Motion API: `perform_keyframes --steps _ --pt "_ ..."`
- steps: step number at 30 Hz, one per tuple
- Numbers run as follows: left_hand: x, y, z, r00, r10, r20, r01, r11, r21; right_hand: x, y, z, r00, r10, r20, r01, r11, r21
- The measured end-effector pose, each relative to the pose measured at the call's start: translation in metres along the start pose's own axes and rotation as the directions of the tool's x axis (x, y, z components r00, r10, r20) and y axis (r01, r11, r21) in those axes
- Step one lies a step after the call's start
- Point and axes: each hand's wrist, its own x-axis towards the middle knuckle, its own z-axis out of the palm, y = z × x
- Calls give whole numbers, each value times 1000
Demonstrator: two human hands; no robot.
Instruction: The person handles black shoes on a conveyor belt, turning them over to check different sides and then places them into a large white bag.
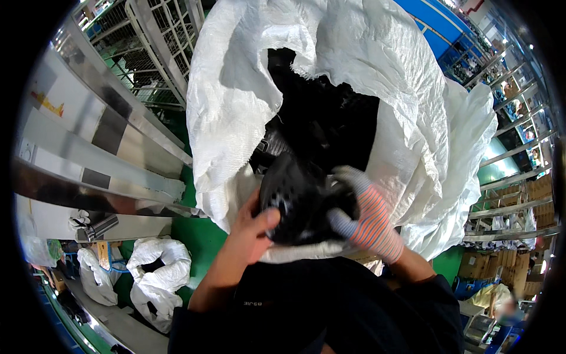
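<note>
A glossy black moulded piece (pixel 289 200) with small holes in its side is held in front of me, over the near rim of a big white woven sack (pixel 230 135). My bare left hand (pixel 250 230) grips its left side, the thumb pressed on the surface. On its right end is my right hand (pixel 371 218), in a striped knitted glove with grey fingertips, thumb and fingers around the edge. Motion blurs this part, and the exact kind of piece cannot be made out. Inside the sack's opening lie more black pieces (pixel 324 124), mostly lost in shadow.
Metal-edged white panels (pixel 88 141) stand close on my left, with a wire cage (pixel 159 47) beyond. Smaller white sacks (pixel 159 265) sit on the green floor (pixel 206 242) at lower left. Metal racks (pixel 513 194) and cardboard boxes (pixel 492 268) are at right.
</note>
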Motion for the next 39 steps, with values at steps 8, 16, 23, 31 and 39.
perform_keyframes --steps 8,16,23,31,39 --pt "-41 11 -19 975 -15 223 -57 949 309 -31 -20 33 970 173 168 -203 963 178" --pt "-16 -1 -80 930 -243 276 167 947 274 9 -15 -17 999 -5 52 10 995 -99" --pt "7 10 -94 890 -334 311 269 934 234 74 2 -9 983 76 -165 -169 710 -684" --pt "13 25 -87 870 -324 372 278 945 173 163 56 -4 943 244 -225 -326 555 -765" --pt "10 21 -124 873 -359 330 311 931 190 155 21 -6 869 470 -154 -303 258 -917"
